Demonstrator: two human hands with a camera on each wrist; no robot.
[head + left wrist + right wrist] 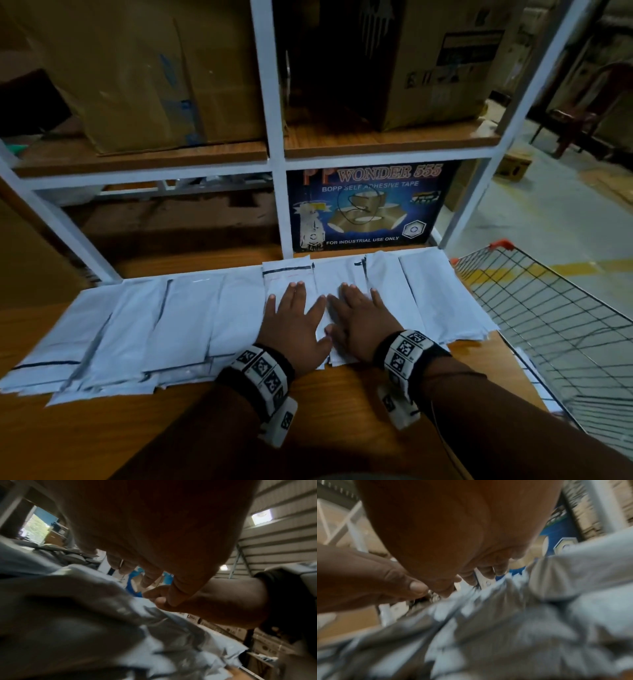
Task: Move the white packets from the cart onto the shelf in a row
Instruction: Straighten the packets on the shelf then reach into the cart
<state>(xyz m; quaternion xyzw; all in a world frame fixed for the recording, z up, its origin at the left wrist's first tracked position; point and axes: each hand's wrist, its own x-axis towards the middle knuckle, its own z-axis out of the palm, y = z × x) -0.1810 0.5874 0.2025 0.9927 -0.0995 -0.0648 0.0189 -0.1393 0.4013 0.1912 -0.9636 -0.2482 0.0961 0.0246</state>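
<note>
Several white packets (178,329) lie side by side in a row across the wooden shelf (144,431), overlapping at their edges. My left hand (294,315) lies flat, fingers spread, on a packet with a black strip at its far end (287,274). Just to its right, my right hand (356,315) presses flat on the neighbouring packet (337,274), thumbs nearly touching. Both wrist views show a palm close over crumpled white packets (85,615) (505,635), blurred. Neither hand grips anything.
A wire cart (548,325) with an orange corner stands at the right, a few white packets showing under its mesh. Behind the row stands a blue tape box (363,209) between white shelf posts (277,171). Cardboard boxes (154,75) fill the upper shelf.
</note>
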